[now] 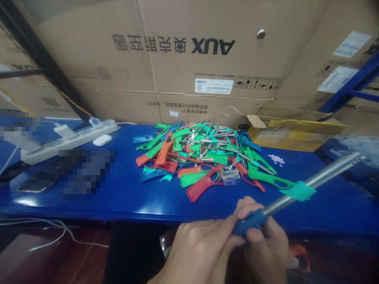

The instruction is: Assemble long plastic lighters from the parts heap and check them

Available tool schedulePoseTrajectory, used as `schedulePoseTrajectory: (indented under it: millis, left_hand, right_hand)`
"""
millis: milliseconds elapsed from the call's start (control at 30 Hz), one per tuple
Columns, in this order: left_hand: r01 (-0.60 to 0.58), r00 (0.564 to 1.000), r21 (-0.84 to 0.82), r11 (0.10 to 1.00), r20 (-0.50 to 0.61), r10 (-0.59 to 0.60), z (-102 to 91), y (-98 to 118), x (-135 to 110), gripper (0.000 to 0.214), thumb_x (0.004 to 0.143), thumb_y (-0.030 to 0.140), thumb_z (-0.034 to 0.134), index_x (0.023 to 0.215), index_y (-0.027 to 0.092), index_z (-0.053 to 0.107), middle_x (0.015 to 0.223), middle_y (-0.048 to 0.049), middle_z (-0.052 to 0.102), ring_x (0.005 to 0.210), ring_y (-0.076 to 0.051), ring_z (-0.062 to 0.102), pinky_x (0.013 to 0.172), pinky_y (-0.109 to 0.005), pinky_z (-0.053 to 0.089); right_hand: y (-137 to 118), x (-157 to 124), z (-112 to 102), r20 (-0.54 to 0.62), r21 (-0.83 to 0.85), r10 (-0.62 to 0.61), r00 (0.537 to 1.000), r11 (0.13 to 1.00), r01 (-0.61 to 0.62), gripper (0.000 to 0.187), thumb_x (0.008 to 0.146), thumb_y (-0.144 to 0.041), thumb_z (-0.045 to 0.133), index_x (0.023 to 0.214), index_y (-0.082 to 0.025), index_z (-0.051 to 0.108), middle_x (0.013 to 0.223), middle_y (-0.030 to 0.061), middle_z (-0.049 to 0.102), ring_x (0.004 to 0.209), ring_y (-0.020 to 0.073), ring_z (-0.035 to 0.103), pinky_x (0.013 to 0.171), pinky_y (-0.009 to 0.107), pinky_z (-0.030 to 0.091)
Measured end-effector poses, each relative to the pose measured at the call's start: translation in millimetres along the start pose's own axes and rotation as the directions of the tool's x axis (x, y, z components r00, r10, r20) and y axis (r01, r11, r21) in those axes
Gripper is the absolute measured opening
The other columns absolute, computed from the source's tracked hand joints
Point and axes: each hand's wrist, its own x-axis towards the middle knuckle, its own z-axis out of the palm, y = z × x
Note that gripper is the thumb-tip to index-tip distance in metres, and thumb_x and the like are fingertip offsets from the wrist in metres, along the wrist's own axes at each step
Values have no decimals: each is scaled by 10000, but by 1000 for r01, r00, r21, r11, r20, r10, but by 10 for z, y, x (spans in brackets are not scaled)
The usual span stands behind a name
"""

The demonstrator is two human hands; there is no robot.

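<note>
Left hand (pixel 201 252) and right hand (pixel 271 246) fingers (pixel 254 235) pinch tool (pixel 278 204).

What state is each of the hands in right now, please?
Left hand: closed, gripping the blue handle of a metal rod.
Right hand: closed around the same blue handle.

Hands (pixel 207 252) gripping rod (pixel 325 176), coloured handle pile (pixel 204 157)

A glossy blue table (pixel 124 197) is seen — coloured plastic handles (pixel 204 157) piled centre-frame, matt cardboard boxes (pixel 166 71) behind, a brushed metal tube (pixel 319 177) at right.
</note>
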Motion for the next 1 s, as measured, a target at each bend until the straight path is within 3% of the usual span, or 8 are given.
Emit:
schedulePoseTrajectory:
  millis: [200,300,433,500,600,700,800,1000]
  left_hand:
    - [-118,981,187,975,-129,144,62,-38,-9,298,1027,255,545,1265,155,694,989,-101,805,813,-236,777,758,-349,641]
    - [-44,964,180,983,-252,89,-25,-49,-16,275,988,353,632,1204,202,711,1065,-70,798,896,-228,767,816,-332,622]
    - [130,990,16,991,-50,-129,-166,-82,-59,296,962,463,653,1184,283,731,1136,-19,781,999,-198,738,890,-276,579]
    - [222,974,-19,975,40,-221,-175,-114,-101,312,952,483,660,1226,344,712,1185,10,761,1055,-198,713,906,-278,567]
    - [322,946,-24,946,25,-322,-128,-175,-140,351,953,523,638,1268,372,679,1204,15,741,1107,-211,682,917,-300,562]
    - [227,973,-32,973,-29,-228,-122,-232,-81,277,978,464,626,1182,298,716,1134,-14,753,1048,-204,692,928,-305,555]
    - [37,988,64,997,-151,-27,-204,-262,39,270,995,347,625,1244,259,682,1254,-61,709,1182,-229,643,1036,-362,517]
    - [-18,971,126,992,-235,47,-328,-260,-7,479,1004,339,607,1463,325,469,1536,-58,507,1429,-232,461,1176,-397,416]
  right_hand:
    - [-24,4,50,-66,2,-49,997,999,49,333,925,-556,643,908,-227,690,836,37,622,776,200,596,649,292,491]
    - [-38,14,43,-91,17,-130,987,991,132,280,928,-517,662,968,-245,718,901,48,671,922,238,647,845,387,541]
    - [4,-22,-3,-108,-17,-115,987,993,114,211,947,-428,661,1035,-249,733,1011,62,698,1121,271,628,1017,445,494]
    - [16,-30,-19,-107,-13,-69,992,998,68,196,957,-391,649,1050,-241,734,1030,65,703,1102,255,644,960,387,530]
    - [-52,18,-15,-110,-54,-1,994,999,-5,183,953,-351,650,1059,-231,738,1020,63,725,918,209,697,766,290,577]
    - [-215,135,14,-71,-196,-12,997,981,-2,205,948,-379,648,1014,-221,760,968,67,753,824,214,719,671,279,580]
    - [-371,268,45,-21,-339,-185,982,926,167,159,943,-370,664,970,-256,771,930,34,760,839,215,720,719,295,576]
    - [-362,432,-15,172,-652,-422,890,628,424,198,940,-263,695,1135,-255,734,840,5,703,737,168,649,707,301,495]
